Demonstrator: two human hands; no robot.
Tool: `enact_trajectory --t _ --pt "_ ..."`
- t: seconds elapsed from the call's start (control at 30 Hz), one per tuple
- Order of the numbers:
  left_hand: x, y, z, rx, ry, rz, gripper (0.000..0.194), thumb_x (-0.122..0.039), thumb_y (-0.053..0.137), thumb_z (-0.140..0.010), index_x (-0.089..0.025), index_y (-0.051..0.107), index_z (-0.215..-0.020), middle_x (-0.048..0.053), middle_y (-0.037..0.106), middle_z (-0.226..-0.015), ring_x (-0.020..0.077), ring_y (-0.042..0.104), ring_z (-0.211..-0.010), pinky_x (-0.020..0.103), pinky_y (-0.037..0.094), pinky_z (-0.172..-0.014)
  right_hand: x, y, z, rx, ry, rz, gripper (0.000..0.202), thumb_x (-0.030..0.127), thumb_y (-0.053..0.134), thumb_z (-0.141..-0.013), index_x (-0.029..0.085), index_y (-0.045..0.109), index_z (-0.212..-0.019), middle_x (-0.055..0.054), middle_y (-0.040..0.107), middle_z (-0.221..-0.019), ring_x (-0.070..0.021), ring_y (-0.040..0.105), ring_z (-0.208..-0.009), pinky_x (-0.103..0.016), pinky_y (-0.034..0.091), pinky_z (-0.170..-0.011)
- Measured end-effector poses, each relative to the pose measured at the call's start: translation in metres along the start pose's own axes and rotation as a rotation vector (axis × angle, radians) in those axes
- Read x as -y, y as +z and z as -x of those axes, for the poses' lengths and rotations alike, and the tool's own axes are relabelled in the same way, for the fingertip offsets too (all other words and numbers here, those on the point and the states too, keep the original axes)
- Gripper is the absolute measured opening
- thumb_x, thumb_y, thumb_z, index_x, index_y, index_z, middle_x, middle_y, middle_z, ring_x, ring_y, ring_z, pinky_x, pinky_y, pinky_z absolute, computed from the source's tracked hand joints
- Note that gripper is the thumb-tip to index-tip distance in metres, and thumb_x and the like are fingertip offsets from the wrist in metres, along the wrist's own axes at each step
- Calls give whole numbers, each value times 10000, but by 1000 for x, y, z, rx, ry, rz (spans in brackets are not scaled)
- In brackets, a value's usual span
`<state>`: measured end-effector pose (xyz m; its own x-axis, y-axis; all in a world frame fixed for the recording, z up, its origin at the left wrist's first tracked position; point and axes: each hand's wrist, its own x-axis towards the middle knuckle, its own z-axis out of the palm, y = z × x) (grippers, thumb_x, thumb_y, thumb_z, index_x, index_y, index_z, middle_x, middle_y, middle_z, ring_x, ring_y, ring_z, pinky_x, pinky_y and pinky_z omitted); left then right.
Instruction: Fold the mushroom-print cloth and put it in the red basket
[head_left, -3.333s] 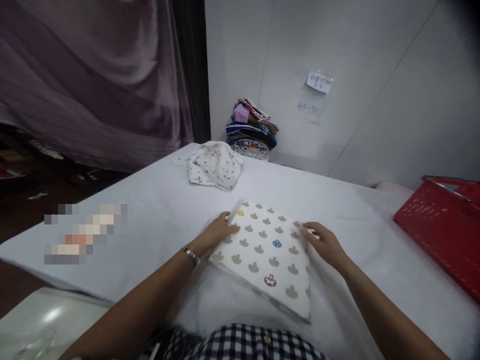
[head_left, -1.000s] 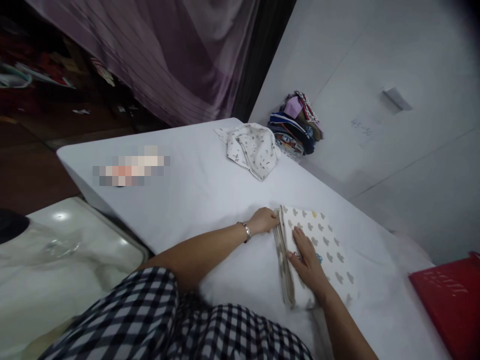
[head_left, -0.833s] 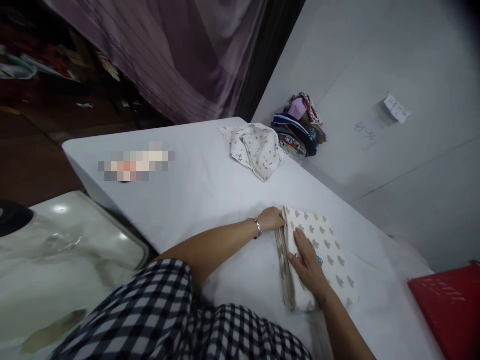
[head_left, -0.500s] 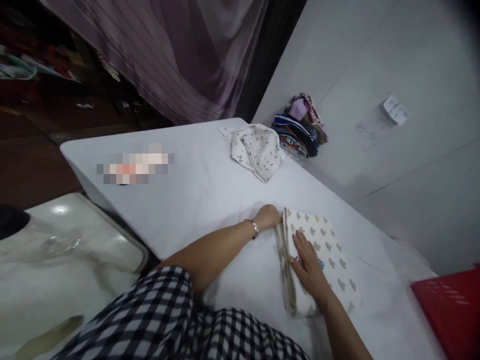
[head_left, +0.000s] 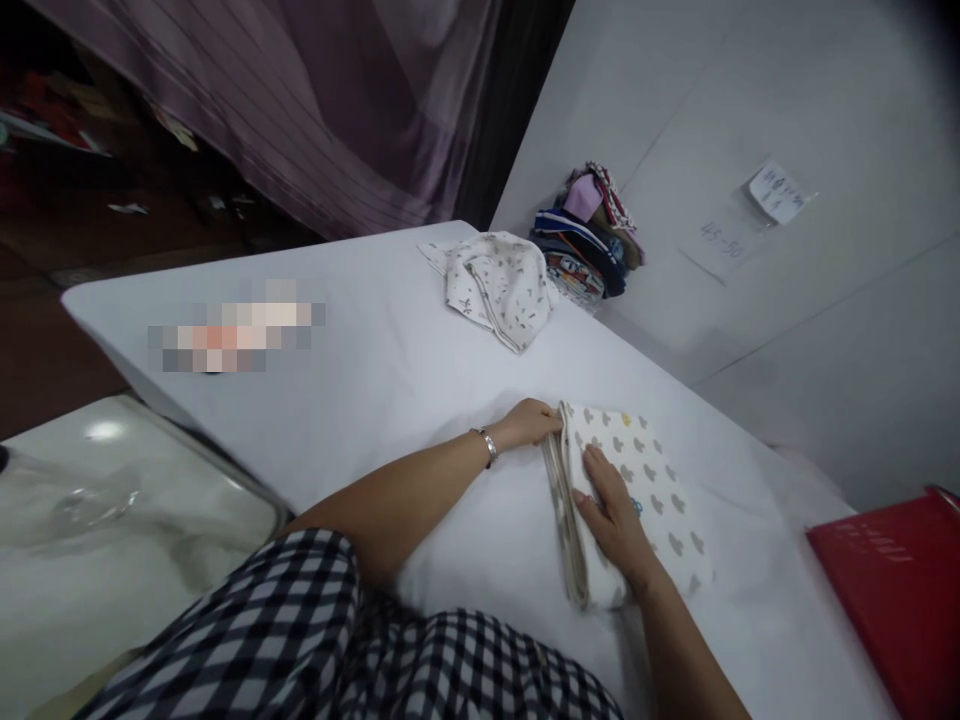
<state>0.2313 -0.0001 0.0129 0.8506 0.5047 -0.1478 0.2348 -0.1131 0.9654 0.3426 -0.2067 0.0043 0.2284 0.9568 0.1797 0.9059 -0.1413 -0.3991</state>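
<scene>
Folded white mushroom-print cloth [head_left: 660, 475] lies on white-covered bench [head_left: 360, 385], 4 o'clock from view centre, layered edge facing 9 o'clock. Left hand [head_left: 531, 421] at cloth's 10 o'clock corner, fingers narrow, bunched against layers; tips partly hidden, cannot tell if pinching. Right hand [head_left: 613, 512] flat on top, fingers straight, thumb set wide. Crumpled leaf-print cloth [head_left: 506, 285] at 12 o'clock; clothes stack [head_left: 581, 240] between 1 and 2 o'clock; red basket [head_left: 892, 580] farther out, 4 o'clock.

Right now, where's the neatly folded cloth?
Head view, right of centre: the folded cloth lies on the white table, left hand at its layered edge, right hand on top, red container farther right.
</scene>
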Motion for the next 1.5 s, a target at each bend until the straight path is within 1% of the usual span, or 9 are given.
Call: enact_trajectory --t 0.1,0.27,0.4,0.5,0.6,0.73,1.07,1.3,1.5 --pt "1 -2 0 146 43 17 182 -255 591 -671 -142 562 -531 -42 459 -401 75 433 -423 188 354 -464 3 -3 0 -35 37 -93 534 406 465 -887 304 339 -1396 -26 316 -1454 -229 241 -1354 -484 203 -1112" --pt "6 0 -4 266 102 103 190 -290 604 -697 -146 680 -795 -50 503 -499 54 390 -408 188 311 -422 10 -8 -1 -46 104 -120 590 439 511 -848 245 373 -1387 -58 344 -1438 -252 293 -1330 -462 254 -1099" --pt "8 4 -4 273 164 165 237 -318 611 -709 -132 689 -833 -52 480 -500 48 376 -420 187 315 -432 17 -8 -7 5 108 -44 742 417 622 -744 215 347 -1402 -80 325 -1445 -280 291 -1327 -488 223 -1100" --pt "8 5 -4 256 177 153 231 -301 605 -713 -133 692 -847 -54 474 -503 49 374 -433 187 320 -445 19 -9 -10 -31 190 -108 647 343 581 -748 195 424 -1359 -80 401 -1401 -274 359 -1290 -474 262 -1082" --pt "10 6 -5 203 179 99 183 -255 596 -712 -132 689 -811 -48 490 -528 55 396 -466 190 332 -473 18 -13 -7 -160 348 -281 537 307 517 -768 180 512 -1289 -74 522 -1301 -257 465 -1205 -443 336 -1038" --pt "11 6 -4 169 229 -25 208 -243 601 -713 -151 697 -873 -22 591 -653 78 486 -573 196 378 -563 15 -17 -3 -290 432 -441 508 316 519 -755 171 562 -1240 -60 552 -1265 -258 452 -1221 -412 341 -1034" --pt "-4 18 16 230 625 -822 279 -216 534 -789 -307 644 -1029 -12 684 -854 159 602 -778 232 380 -636 20 -16 -5 -269 395 -432 495 329 520 -770 182 560 -1240 -58 548 -1269 -249 468 -1210 -432 341 -1037" --pt "-7 36 15 175 711 -959 184 -147 461 -832 -198 638 -838 38 673 -818 176 614 -750 256 387 -601 26 -22 -6 -227 407 -412 524 371 525 -793 189 518 -1284 -50 520 -1300 -242 443 -1235 -422 322 -1060" --pt "-14 21 22 114 747 -966 228 -160 481 -801 -210 620 -974 53 662 -816 188 608 -732 271 402 -608 26 -25 -2 -140 384 -327 551 522 473 -835 212 515 -1288 -47 468 -1352 -230 389 -1277 -429 263 -1099"
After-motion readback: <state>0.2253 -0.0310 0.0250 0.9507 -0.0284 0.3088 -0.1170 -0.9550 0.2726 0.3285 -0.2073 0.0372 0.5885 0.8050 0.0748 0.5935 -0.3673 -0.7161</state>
